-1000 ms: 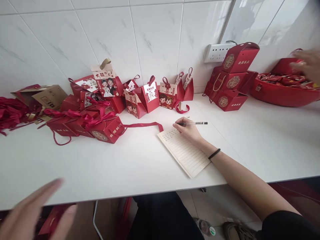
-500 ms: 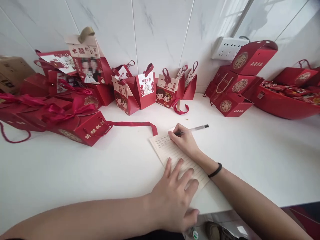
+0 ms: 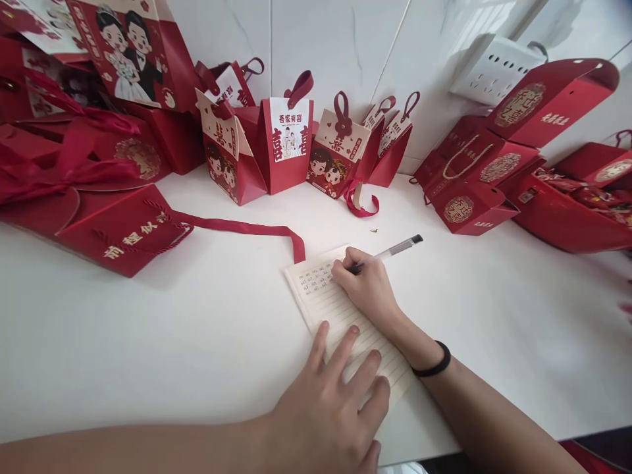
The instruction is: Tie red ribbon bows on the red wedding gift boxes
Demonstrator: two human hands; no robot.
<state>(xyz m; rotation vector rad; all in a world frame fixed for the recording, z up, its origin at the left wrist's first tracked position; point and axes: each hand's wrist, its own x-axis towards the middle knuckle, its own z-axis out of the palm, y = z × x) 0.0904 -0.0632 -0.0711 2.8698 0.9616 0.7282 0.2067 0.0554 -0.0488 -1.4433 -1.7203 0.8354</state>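
A lined notepad (image 3: 328, 309) lies at an angle on the white table, with rows of small handwriting near its top edge. My right hand (image 3: 368, 286) is closed around a clear pen (image 3: 402, 247) with a dark end. It rests on the upper right of the page, and the pen's tip is hidden behind the fingers. Spread across the lower part of the page is my left hand (image 3: 330, 408), its fingers apart and lying flat. A black band (image 3: 434, 362) circles my right wrist.
Red gift boxes (image 3: 291, 174) with ribbon loops stand along the tiled wall. More red boxes (image 3: 123, 230) fill the left. At right are stacked boxes (image 3: 476, 204) and a red basin (image 3: 563, 220) of wrapped items. A red ribbon (image 3: 237, 227) runs up to the notepad; a power strip (image 3: 496, 69) hangs behind.
The view has moved closer and tilted down, so the boxes look larger. My right hand still holds the pen at the top rows, and my left hand stays on the page.
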